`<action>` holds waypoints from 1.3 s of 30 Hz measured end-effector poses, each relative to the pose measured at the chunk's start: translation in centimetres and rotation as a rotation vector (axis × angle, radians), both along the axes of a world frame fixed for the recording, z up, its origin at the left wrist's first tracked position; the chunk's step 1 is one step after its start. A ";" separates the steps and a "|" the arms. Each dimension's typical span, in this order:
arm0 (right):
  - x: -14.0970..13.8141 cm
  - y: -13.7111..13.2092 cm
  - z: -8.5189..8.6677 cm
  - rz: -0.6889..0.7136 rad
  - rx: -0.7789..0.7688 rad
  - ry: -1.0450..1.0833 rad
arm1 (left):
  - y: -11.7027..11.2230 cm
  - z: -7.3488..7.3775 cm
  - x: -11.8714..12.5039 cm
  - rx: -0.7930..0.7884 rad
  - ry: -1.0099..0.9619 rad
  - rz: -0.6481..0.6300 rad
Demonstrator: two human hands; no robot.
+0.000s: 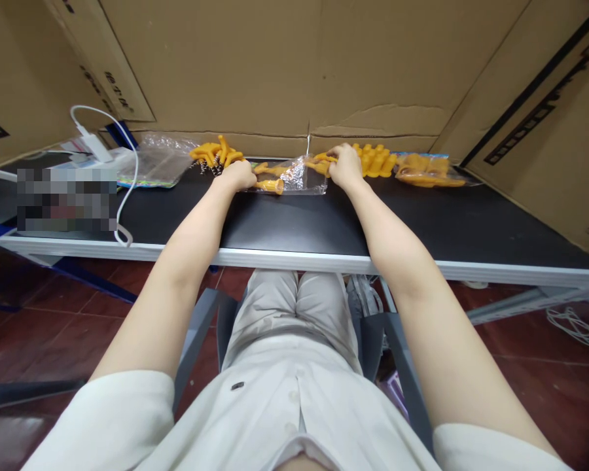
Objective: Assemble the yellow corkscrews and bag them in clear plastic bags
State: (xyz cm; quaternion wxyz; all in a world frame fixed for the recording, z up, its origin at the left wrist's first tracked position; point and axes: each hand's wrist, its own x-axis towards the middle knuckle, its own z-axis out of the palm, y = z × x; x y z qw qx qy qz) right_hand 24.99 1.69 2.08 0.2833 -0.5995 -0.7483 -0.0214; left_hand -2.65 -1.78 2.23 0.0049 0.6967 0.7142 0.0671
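Note:
My left hand [239, 175] is closed at the left end of a clear plastic bag [294, 175], its fingertips partly hidden. Yellow pieces lie in or under the bag, among them a yellow sleeve [271, 186] beside that hand. My right hand [346, 167] pinches at the bag's right end, where a yellow piece [322, 159] meets the fingers. Behind my left hand is a heap of yellow corkscrew handles [216, 153] with dark metal spirals. Right beside my right hand, several yellow cylinders [377, 161] stand upright in rows.
A filled bag of yellow parts [428, 171] lies on the black tabletop [476, 216] at right. Flat clear bags [160, 163] lie at left, near a white charger [97, 147] with a looping cable. Cardboard walls [255, 65] enclose the back and sides. A metal edge [294, 260] runs along the front.

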 end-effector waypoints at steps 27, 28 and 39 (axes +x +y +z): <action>0.8 1.8 0.6 -0.101 0.296 0.100 | -1.7 1.3 0.6 -0.028 -0.023 0.170; 0.7 1.2 1.1 -0.111 0.307 0.138 | -1.7 1.3 0.6 -0.029 -0.020 0.171; -0.3 -2.7 2.0 0.075 -0.011 -0.005 | -1.0 0.8 0.0 0.002 -0.053 0.155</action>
